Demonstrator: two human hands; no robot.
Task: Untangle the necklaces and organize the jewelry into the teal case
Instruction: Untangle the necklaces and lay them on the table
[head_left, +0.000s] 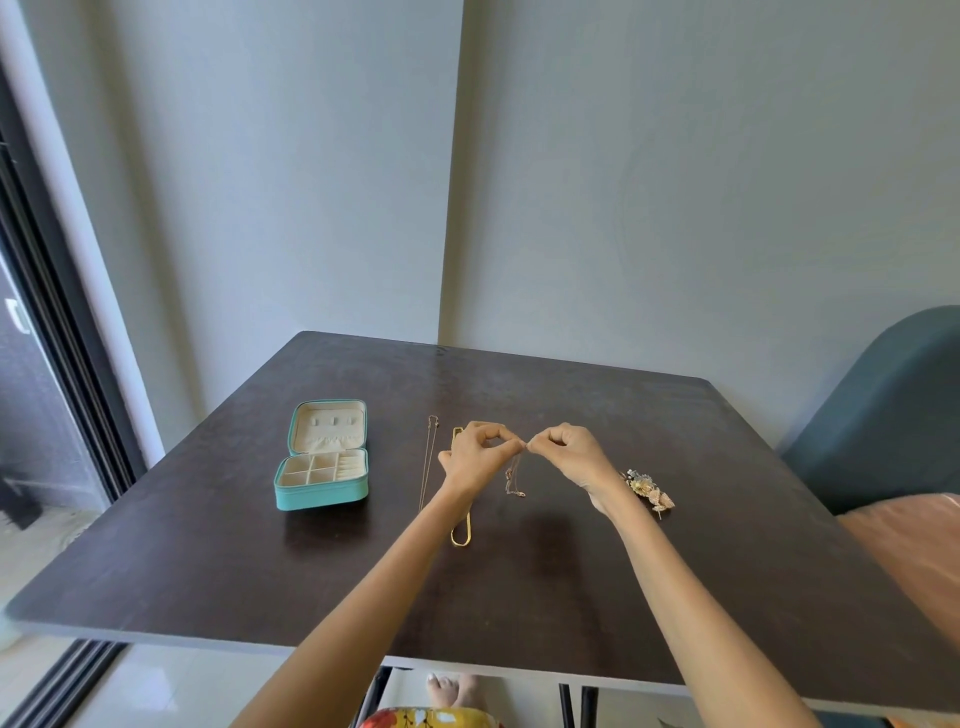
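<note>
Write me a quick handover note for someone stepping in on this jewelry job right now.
Left hand and right hand: both pinch the thin chain, held above the table; its lower end hangs down.
Teal case: open, at left; compartments look empty.
Laid out straight: fine necklace and thick gold chain, between case and hands.
Floral piece: right of the hands.
Done: two necklaces look separated.
Left: finish this chain, then put everything in the case.
</note>
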